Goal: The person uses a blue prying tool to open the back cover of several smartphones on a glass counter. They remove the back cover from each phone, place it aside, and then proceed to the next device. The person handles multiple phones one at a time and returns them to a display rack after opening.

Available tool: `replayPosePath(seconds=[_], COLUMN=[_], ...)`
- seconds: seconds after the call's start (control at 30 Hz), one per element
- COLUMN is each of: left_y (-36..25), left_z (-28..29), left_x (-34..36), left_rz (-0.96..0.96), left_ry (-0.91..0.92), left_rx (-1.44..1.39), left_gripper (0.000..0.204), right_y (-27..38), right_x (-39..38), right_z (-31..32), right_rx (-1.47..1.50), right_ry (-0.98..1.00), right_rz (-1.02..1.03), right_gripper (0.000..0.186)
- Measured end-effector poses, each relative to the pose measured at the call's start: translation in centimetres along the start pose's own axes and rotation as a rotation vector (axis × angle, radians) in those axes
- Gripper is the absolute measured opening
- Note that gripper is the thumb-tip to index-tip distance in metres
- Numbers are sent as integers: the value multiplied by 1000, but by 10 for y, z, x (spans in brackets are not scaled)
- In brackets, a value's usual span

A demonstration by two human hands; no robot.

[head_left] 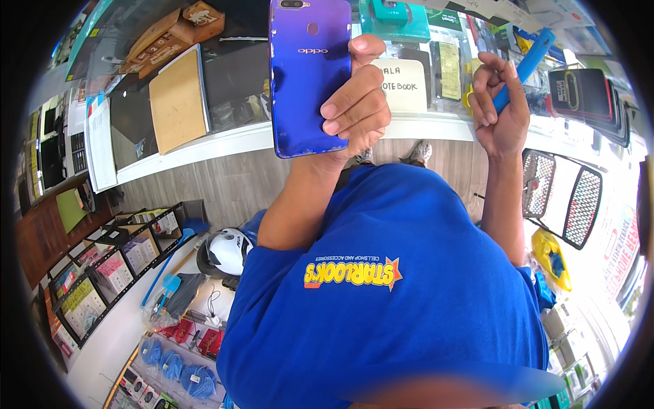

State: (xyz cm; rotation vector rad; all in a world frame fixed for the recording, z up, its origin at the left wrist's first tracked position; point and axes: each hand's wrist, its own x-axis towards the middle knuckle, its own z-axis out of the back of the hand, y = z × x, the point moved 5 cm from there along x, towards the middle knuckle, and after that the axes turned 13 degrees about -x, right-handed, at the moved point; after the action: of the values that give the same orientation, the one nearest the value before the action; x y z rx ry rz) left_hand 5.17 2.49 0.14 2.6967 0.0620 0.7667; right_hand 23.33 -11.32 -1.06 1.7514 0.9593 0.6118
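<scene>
My left hand (361, 102) is closed on a smartphone (310, 82) with a shiny blue-to-purple back, gripping it by its right edge. The back faces the camera, with the lenses at the top and a round fingerprint pad below them; its edges look chipped. Farther right, my right hand (504, 109) is closed round a long, slim blue tool (535, 61) that slants up and right past the fingers. Its exact kind does not show. Both hands are raised over the near edge of a glass-topped counter (238, 136), apart from each other.
On the counter are a brown folder (178, 102), a wooden box (170, 41), a handwritten white card (407, 85) and a rack of dark phone cases (589, 99). A metal mesh chair (582, 204) stands right. A helmet (228, 251) and shelves of boxes (112, 273) are at the left.
</scene>
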Motion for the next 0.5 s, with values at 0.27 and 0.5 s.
replayPosePath(seconds=[0.27, 0.5], left_y=[-19, -5], left_z=[9, 3], left_x=[-12, 0], left_rz=[-479, -541], left_ry=[-521, -527], left_rx=[364, 629], left_gripper=[34, 46], right_y=[0, 1], right_x=[-1, -1], right_z=[0, 0], right_rx=[-13, -39], right_ry=[-15, -28], right_rz=[-20, -21], right_gripper=[48, 48])
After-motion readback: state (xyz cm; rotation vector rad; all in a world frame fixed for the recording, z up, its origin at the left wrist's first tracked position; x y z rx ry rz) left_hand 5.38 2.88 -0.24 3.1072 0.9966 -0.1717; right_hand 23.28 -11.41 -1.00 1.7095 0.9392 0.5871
